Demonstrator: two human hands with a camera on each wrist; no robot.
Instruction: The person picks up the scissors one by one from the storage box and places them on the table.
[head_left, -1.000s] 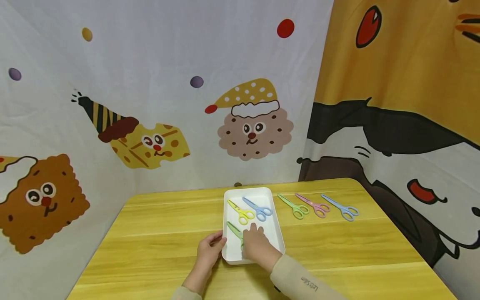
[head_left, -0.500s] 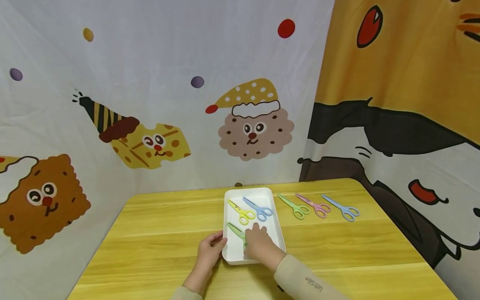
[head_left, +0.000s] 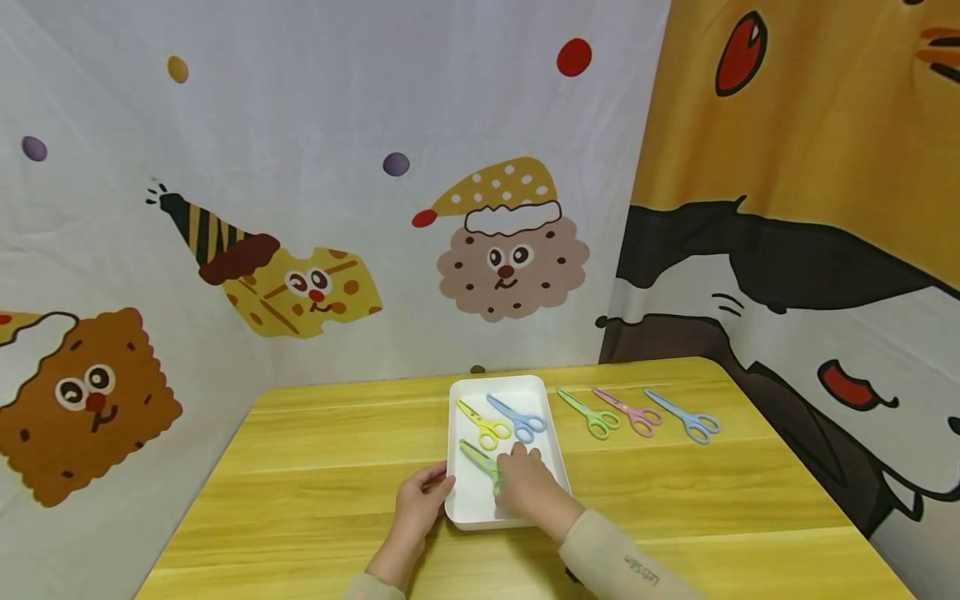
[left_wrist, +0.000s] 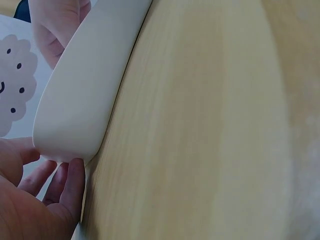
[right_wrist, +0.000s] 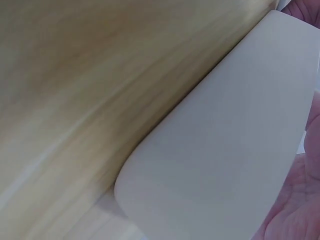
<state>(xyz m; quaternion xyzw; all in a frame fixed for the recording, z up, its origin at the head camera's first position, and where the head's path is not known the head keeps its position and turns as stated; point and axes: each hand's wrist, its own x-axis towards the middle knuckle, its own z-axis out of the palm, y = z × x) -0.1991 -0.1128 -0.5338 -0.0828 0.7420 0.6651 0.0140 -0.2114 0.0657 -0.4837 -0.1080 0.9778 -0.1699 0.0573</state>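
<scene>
A white tray (head_left: pixel 468 504) lies on the table in front of me. My left hand (head_left: pixel 420 502) grips its left wall, thumb at the rim and fingers against the outside; the left wrist view shows these fingers (left_wrist: pixel 72 187) close up. Over the tray's near half, my right hand (head_left: pixel 528 490) holds green scissors (head_left: pixel 477 458) by the handles, which are mostly hidden under the hand. Their blades point to the far left. Beyond them in the tray lie yellow scissors (head_left: pixel 483 427) and blue scissors (head_left: pixel 520 418). In the right wrist view the tray's wall hides much of the hand.
Right of the tray, green scissors (head_left: pixel 591 415), pink scissors (head_left: pixel 632 414) and blue scissors (head_left: pixel 686 417) lie in a row on the wooden table (head_left: pixel 322 450). A patterned cloth (head_left: pixel 330 167) hangs behind the table's far edge.
My right hand has shifted a little to the right inside the tray, drawing the green scissors along with it. The left hand, the tray and the other scissors stay in place.
</scene>
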